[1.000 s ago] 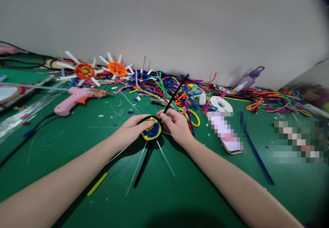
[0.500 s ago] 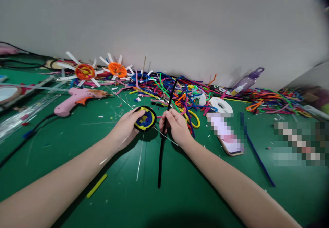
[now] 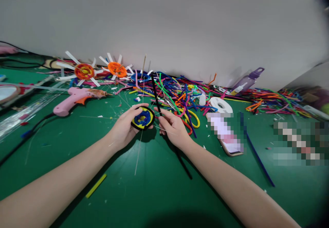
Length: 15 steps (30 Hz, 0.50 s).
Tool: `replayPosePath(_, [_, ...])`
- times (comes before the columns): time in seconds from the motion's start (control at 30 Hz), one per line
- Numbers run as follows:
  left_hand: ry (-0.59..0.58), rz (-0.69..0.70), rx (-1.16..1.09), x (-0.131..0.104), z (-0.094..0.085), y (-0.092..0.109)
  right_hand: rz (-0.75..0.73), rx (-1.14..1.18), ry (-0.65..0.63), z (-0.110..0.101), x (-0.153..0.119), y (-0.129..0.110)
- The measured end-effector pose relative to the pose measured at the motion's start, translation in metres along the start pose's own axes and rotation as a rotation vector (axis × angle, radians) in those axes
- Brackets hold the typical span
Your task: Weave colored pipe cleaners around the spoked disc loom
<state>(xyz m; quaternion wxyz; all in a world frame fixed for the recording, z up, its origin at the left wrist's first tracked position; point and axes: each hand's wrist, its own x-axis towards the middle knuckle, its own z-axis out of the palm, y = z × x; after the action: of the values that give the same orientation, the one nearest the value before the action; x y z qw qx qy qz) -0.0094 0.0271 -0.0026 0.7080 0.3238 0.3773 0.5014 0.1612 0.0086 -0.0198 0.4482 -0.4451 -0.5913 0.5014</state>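
Note:
My left hand (image 3: pixel 128 122) is closed on a round woven disc (image 3: pixel 143 118) of pipe cleaners, with blue and yellow rings inside a black rim. Thin pale spokes stick out from the disc on several sides. Just to its right, my right hand (image 3: pixel 172 125) pinches a black pipe cleaner (image 3: pixel 155 92) between thumb and fingers. One end of the black strip points up and left over the coloured pile, and the other runs down below the hand toward the right. Its middle is hidden by my fingers.
A pink hot glue gun (image 3: pixel 74 99) lies at left. Behind are two orange discs with white strips (image 3: pixel 117 69) and a heap of pipe cleaners (image 3: pixel 177 94). To the right are a white spool (image 3: pixel 219 105), a phone (image 3: pixel 227 135), a blue pipe cleaner (image 3: pixel 259 164) and a purple bottle (image 3: pixel 248 80).
The black pipe cleaner has swung round in my right hand: its upper end moved left and its lower end right. The disc shifted slightly left, its face turned more toward me.

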Motion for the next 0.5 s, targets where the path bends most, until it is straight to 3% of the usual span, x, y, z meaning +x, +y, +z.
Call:
replayPosePath(0.13, [0.032,-0.012,-0.007,0.0004,0.0007,0.0009,-0.010,-0.105,0.039,-0.0005,-0.0003,0.0005])
replayPosePath(0.5, [-0.020,-0.016,0.101,-0.0012,0.0016,-0.0044,-0.091,-0.246,0.027,-0.0016,-0.0019,-0.0048])
